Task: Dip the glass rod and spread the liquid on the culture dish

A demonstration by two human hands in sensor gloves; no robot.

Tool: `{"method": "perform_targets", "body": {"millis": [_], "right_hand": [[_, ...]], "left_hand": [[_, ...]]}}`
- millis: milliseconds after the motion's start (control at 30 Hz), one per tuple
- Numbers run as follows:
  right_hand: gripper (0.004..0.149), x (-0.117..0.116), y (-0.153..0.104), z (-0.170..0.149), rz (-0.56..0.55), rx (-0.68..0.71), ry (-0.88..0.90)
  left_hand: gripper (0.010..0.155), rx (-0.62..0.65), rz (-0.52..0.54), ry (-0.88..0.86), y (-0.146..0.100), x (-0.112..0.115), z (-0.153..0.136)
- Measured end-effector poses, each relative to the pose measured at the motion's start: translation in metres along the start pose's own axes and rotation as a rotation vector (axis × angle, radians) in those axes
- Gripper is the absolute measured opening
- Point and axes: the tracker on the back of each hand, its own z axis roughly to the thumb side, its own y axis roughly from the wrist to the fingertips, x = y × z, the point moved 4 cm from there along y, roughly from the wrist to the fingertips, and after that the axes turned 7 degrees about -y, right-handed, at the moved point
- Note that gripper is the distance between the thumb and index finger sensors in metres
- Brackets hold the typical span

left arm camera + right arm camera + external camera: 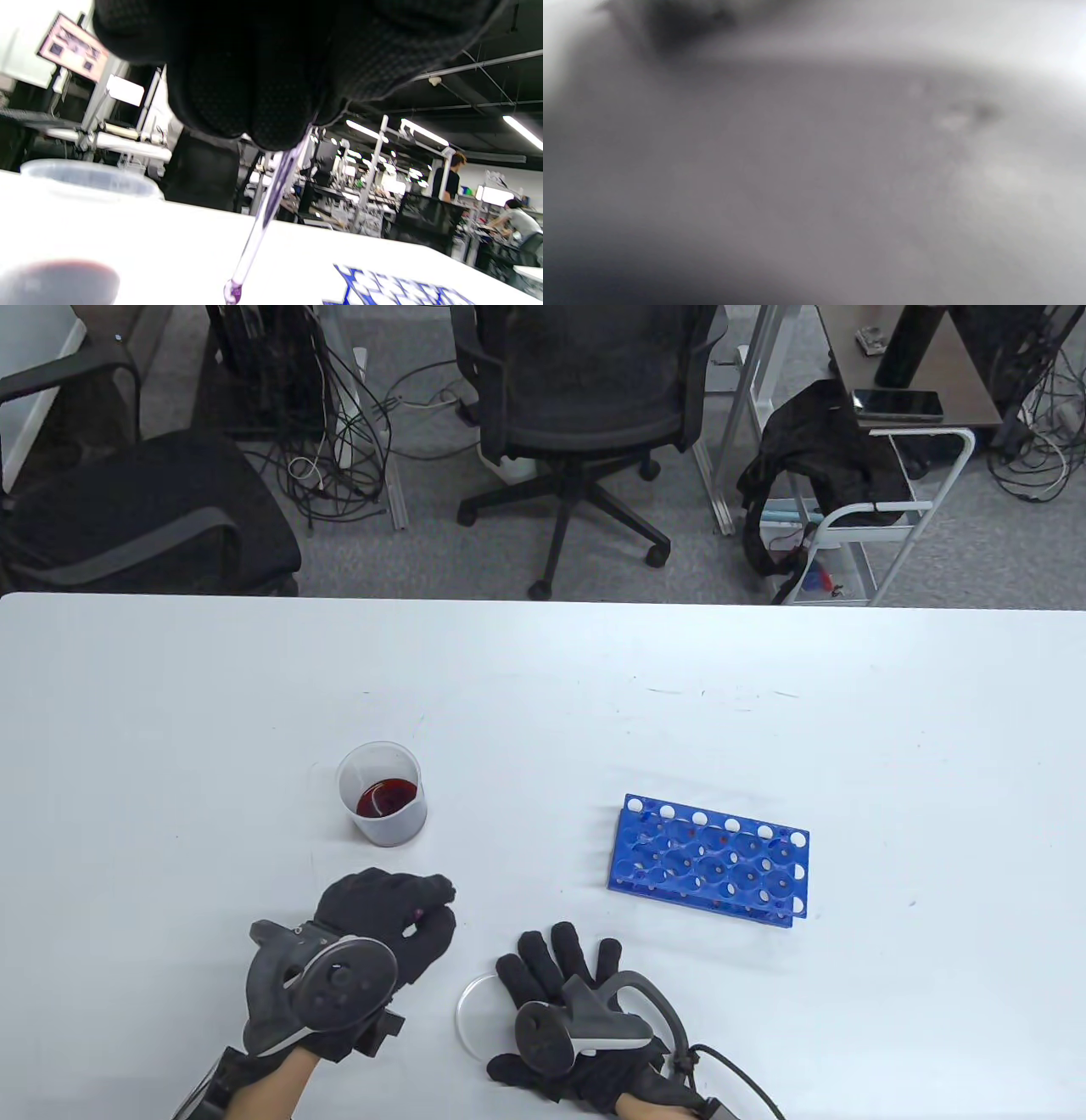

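Glass rod (271,190) in left hand (390,920), no legible writing anywhere.

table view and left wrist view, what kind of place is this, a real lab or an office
Most likely an office or robotics workspace with a mock lab setup. An office chair and loose floor cables stand behind the white table; the left wrist view shows open-plan workbenches. Lab props: blue tube rack, beaker.
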Motion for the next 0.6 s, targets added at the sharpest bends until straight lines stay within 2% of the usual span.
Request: {"method": "perform_targets", "body": {"millis": [133,333,600], "right_hand": [[0.102,0.0,0.0,0.0,0.0,0.0,0.0],[0.102,0.0,0.0,0.0,0.0,0.0,0.0],[0.102,0.0,0.0,0.0,0.0,0.0,0.0]], "left_hand": [[0.038,0.021,-0.09,-0.036,-0.008,0.03,0.006],[0.038,0.03,-0.236,-0.094,-0.018,0.062,0.01],[0.038,0.034,-0.283,-0.088,-0.024,0.077,0.01]]}}
